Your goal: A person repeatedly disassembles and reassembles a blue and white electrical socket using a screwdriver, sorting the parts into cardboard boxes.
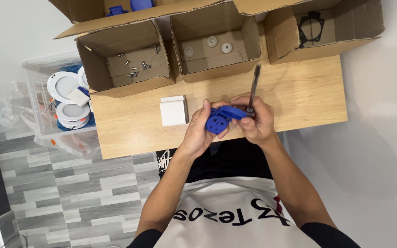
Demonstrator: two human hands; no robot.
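- left hand (pixel 199 130) grips the blue plastic part (pixel 220 119) just above the wooden table's (pixel 299 96) front edge
- right hand (pixel 257 120) clenched round a screwdriver (pixel 253 87), tip at the part
- white box (pixel 173 110) just beside

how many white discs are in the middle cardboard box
3. All lie on the floor of the middle cardboard box: one white disc at left, one at top centre, one at right. The near wall may hide more.

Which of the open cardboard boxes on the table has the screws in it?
The leftmost small box, behind the white block. Loose screws lie in it; the middle box holds white discs, the right box a black gasket.
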